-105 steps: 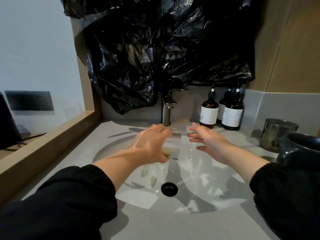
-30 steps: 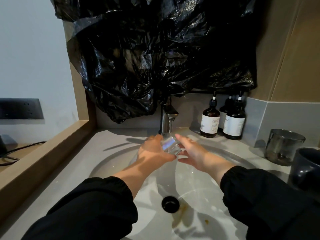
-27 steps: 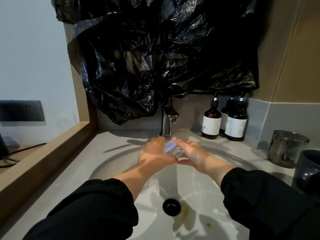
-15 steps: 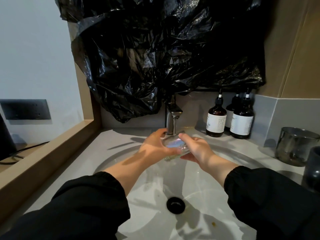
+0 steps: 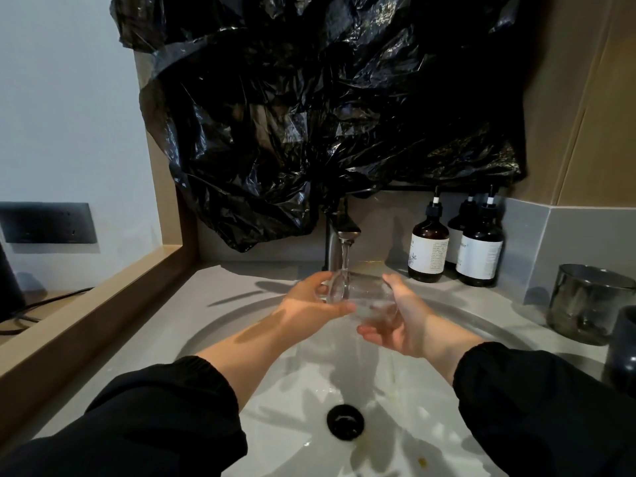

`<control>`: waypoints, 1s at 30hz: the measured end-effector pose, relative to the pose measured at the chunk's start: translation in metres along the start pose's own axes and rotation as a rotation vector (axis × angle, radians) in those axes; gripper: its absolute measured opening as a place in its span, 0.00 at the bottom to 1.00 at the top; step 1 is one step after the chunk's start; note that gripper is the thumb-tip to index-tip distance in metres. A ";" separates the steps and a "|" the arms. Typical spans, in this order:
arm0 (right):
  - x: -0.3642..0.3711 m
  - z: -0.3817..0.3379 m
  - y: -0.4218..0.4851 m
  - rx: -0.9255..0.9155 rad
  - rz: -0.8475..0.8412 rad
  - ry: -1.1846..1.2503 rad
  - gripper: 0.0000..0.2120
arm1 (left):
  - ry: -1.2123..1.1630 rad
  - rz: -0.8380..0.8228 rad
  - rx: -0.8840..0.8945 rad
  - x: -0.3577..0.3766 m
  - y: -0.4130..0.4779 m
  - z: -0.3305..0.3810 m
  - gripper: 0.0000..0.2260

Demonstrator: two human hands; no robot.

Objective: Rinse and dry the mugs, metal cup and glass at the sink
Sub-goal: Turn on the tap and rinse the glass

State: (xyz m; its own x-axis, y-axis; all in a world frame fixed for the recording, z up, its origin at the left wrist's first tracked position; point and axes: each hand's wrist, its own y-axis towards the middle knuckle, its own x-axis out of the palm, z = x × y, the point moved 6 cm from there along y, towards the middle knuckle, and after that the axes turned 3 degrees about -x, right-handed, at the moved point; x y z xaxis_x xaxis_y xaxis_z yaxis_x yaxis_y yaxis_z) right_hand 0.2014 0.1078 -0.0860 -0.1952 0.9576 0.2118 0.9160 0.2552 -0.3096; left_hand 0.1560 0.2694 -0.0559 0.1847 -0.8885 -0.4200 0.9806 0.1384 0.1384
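A clear glass [image 5: 361, 297] sits between both hands under the running tap [image 5: 345, 232], over the white sink [image 5: 220, 325]. My left hand [image 5: 309, 302] grips its left side, thumb in front. My right hand [image 5: 401, 318] cups its right side and underside with curled fingers. Water streams down onto the glass. The metal cup [image 5: 585, 301] stands on the counter at the right, and a dark mug [image 5: 624, 346] shows partly at the right edge.
Three brown pump bottles [image 5: 428, 246] stand at the back right of the counter. Black plastic sheeting [image 5: 309, 115] hangs above the tap. A wooden ledge [image 5: 86, 315] borders the left. The drain [image 5: 345, 421] lies at the basin's centre.
The glass has turned from tilted to more upright under the stream. My right hand has slid from its top to its side and underside. The tap, off 3.5 s ago, runs.
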 end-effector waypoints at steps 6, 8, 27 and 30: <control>0.000 0.013 0.002 0.161 -0.046 -0.084 0.38 | -0.089 0.018 0.018 0.000 -0.003 0.006 0.29; 0.001 0.014 -0.001 0.169 -0.048 -0.093 0.37 | -0.117 -0.004 0.026 0.001 -0.005 0.009 0.29; 0.026 -0.018 -0.003 -0.306 0.060 -0.497 0.33 | 0.353 -0.138 -0.055 -0.005 -0.010 -0.002 0.45; 0.030 -0.021 -0.006 -0.310 0.026 -0.540 0.35 | 0.372 -0.144 -0.081 -0.004 -0.008 -0.004 0.44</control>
State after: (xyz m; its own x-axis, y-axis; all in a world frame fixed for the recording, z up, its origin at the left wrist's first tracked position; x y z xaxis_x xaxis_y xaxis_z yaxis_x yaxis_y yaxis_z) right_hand 0.1974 0.1323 -0.0580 -0.2466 0.9161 -0.3162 0.9663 0.2574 -0.0079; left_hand 0.1472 0.2738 -0.0590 0.0409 -0.6848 -0.7275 0.9974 0.0712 -0.0109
